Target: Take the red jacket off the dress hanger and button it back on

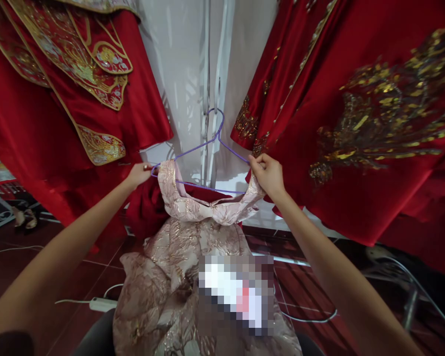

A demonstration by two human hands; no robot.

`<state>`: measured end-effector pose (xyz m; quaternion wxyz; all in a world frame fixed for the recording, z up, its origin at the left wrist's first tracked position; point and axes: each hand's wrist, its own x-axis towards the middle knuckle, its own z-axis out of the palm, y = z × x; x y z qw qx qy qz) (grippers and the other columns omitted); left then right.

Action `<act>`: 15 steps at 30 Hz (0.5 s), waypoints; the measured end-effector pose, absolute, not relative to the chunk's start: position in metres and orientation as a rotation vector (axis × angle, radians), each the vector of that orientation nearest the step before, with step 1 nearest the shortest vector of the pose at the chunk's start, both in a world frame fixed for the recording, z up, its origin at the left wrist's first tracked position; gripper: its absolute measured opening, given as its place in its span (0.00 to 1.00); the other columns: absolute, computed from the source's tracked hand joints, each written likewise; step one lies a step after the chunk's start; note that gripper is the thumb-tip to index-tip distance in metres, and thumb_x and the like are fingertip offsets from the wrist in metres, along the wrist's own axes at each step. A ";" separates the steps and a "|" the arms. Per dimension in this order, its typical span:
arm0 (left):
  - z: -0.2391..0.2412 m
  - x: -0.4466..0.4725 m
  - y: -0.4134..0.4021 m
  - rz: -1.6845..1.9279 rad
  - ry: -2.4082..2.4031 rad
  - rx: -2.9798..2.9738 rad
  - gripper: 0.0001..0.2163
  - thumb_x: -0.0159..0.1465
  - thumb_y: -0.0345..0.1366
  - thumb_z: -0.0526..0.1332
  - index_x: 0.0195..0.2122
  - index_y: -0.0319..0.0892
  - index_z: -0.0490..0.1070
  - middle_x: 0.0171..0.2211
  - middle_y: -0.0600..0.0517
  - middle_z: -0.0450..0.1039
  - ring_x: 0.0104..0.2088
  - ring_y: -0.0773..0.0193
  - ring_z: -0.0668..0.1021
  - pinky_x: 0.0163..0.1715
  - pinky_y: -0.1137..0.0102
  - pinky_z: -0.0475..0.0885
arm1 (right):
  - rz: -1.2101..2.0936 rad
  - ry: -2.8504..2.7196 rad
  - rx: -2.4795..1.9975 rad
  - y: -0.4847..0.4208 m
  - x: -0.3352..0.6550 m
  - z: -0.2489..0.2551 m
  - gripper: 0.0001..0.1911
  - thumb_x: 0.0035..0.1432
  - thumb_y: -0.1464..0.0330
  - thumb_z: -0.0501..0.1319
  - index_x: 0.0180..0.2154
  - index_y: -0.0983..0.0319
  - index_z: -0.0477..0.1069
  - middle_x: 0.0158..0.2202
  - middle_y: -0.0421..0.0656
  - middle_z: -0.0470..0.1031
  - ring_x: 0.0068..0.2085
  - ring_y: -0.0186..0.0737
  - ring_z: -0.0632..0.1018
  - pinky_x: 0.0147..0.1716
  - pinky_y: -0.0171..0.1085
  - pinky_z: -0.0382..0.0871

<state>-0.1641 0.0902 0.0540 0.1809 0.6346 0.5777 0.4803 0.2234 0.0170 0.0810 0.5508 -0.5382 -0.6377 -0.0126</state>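
Observation:
A thin purple clothes hanger [196, 147] has its hook up against a white metal upright. On its left end sits one shoulder strap of a pale pink and gold brocade dress [193, 237]. My left hand [139, 174] is closed on that end, just outside the strap. At the other end, my right hand [269, 174] pinches the second strap between thumb and fingers, where the hanger's tip is hidden. The dress's neckline hangs between my hands below the crossbar, and its skirt spreads over my lap. A pixelated patch hides part of the skirt.
Red gowns with gold embroidery hang on the left [144, 109] and on the right [356, 207]. A white power strip [102, 304] with a cable lies on the dark red tiled floor [77, 277]. Metal stand legs [411, 306] are low on the right, and shoes [30, 218] at far left.

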 end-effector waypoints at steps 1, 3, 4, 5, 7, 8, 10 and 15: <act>0.068 -0.154 0.096 1.411 1.658 1.805 0.09 0.45 0.40 0.65 0.22 0.40 0.70 0.20 0.54 0.69 0.25 0.66 0.71 0.26 0.74 0.63 | -0.080 -1.506 -1.291 0.014 0.223 0.083 0.24 0.54 0.48 0.51 0.22 0.61 0.61 0.16 0.38 0.65 0.20 0.33 0.65 0.22 0.32 0.56; 0.094 -0.130 0.100 1.482 1.725 1.919 0.10 0.46 0.41 0.65 0.23 0.40 0.68 0.20 0.54 0.67 0.27 0.64 0.72 0.28 0.74 0.64 | -0.190 -1.499 -1.341 0.007 0.222 0.087 0.23 0.55 0.48 0.51 0.23 0.60 0.62 0.19 0.40 0.68 0.22 0.35 0.68 0.25 0.34 0.57; 0.105 -0.119 0.097 1.474 1.759 2.041 0.10 0.47 0.41 0.65 0.23 0.41 0.68 0.21 0.53 0.68 0.29 0.63 0.73 0.30 0.73 0.64 | -0.237 -1.493 -1.375 0.004 0.221 0.089 0.23 0.55 0.48 0.51 0.24 0.60 0.63 0.21 0.42 0.69 0.23 0.37 0.69 0.26 0.35 0.57; 0.114 -0.108 0.092 1.450 1.781 2.147 0.09 0.48 0.41 0.65 0.24 0.41 0.68 0.23 0.52 0.68 0.32 0.61 0.73 0.33 0.71 0.65 | -0.276 -1.483 -1.411 0.000 0.220 0.090 0.22 0.55 0.48 0.51 0.25 0.60 0.64 0.22 0.43 0.70 0.25 0.38 0.70 0.26 0.36 0.57; 0.128 -0.093 0.077 1.224 1.815 2.333 0.09 0.47 0.39 0.65 0.23 0.42 0.67 0.22 0.51 0.68 0.35 0.56 0.74 0.37 0.68 0.66 | -0.325 -1.461 -1.472 -0.007 0.217 0.093 0.22 0.56 0.49 0.51 0.26 0.59 0.65 0.24 0.45 0.71 0.27 0.41 0.71 0.27 0.37 0.57; 0.133 -0.089 0.070 1.075 1.827 2.397 0.09 0.45 0.37 0.66 0.21 0.41 0.66 0.21 0.51 0.67 0.36 0.53 0.74 0.38 0.67 0.66 | -0.338 -1.452 -1.492 -0.010 0.215 0.094 0.21 0.56 0.49 0.51 0.27 0.59 0.65 0.24 0.45 0.71 0.27 0.42 0.71 0.27 0.38 0.57; 0.140 -0.087 0.061 0.816 1.855 2.452 0.10 0.42 0.34 0.67 0.18 0.41 0.64 0.20 0.50 0.65 0.38 0.50 0.74 0.39 0.66 0.66 | -0.357 -1.444 -1.503 -0.013 0.213 0.096 0.21 0.57 0.49 0.50 0.28 0.59 0.66 0.24 0.46 0.70 0.28 0.44 0.71 0.28 0.39 0.57; 0.154 -0.089 0.056 0.698 1.848 2.205 0.07 0.42 0.31 0.65 0.17 0.39 0.66 0.19 0.50 0.66 0.36 0.50 0.75 0.36 0.67 0.66 | -0.406 -1.456 -1.491 -0.023 0.210 0.106 0.20 0.57 0.50 0.52 0.28 0.59 0.66 0.22 0.46 0.69 0.28 0.45 0.71 0.27 0.40 0.57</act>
